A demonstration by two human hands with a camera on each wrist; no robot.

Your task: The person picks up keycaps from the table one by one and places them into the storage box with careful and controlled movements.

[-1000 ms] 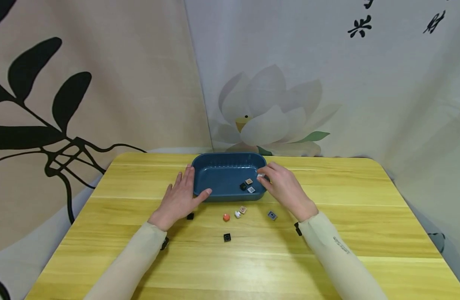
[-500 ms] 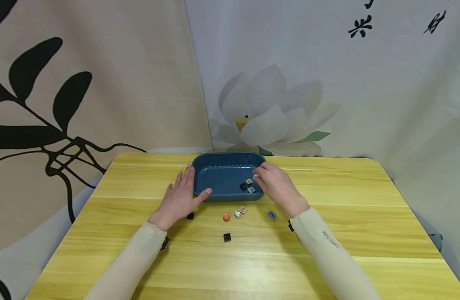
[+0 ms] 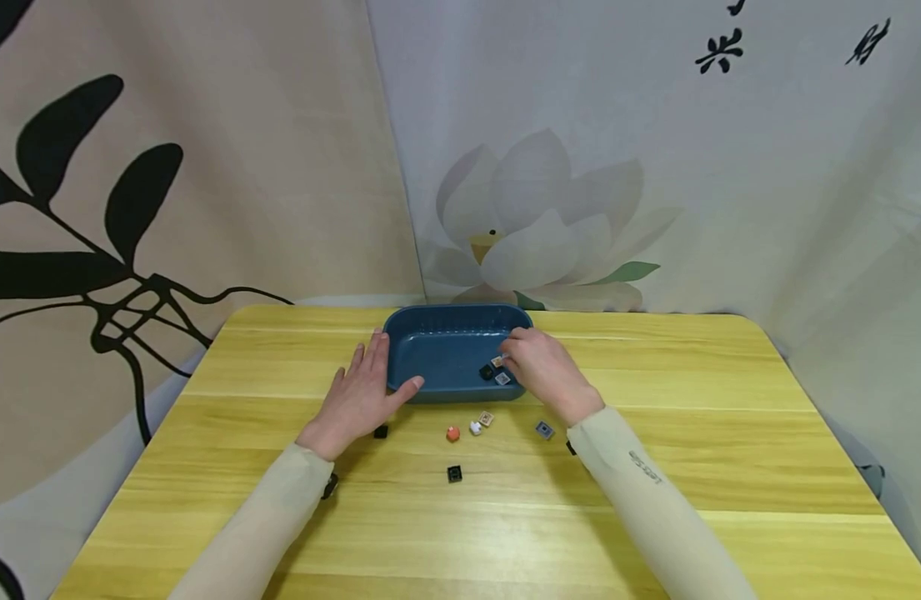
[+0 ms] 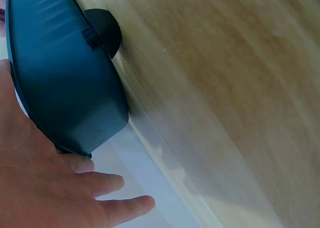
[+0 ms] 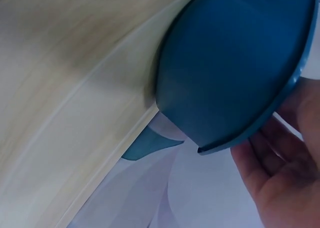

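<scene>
A dark blue rectangular tray [image 3: 445, 358] sits at the back of the table. My left hand [image 3: 358, 398] lies spread against its left end, thumb at the front rim, fingers straight along the side. My right hand [image 3: 548, 371] reaches over the right end, thumb and fingertips curled together inside the tray. A small white block was visible in that pinch; it is now mostly hidden by the fingers. Inside, near those fingertips, lie a black block [image 3: 486, 372], a tan block [image 3: 497, 362] and a white-grey square block [image 3: 503, 379]. The right wrist view shows the hand behind the tray's rim [image 5: 250, 138].
In front of the tray lie an orange piece [image 3: 452, 434], a white piece [image 3: 476, 427], a tan block [image 3: 487, 418] and a grey-blue block [image 3: 544, 430]. Black blocks lie closer [image 3: 454, 474] and beside the left wrist [image 3: 381, 432]. A printed curtain [image 3: 565, 167] hangs behind the table.
My right hand has moved left and slightly down, further over the tray's inside, carrying the small white block. My left hand, the tray and the loose pieces have stayed in place.
</scene>
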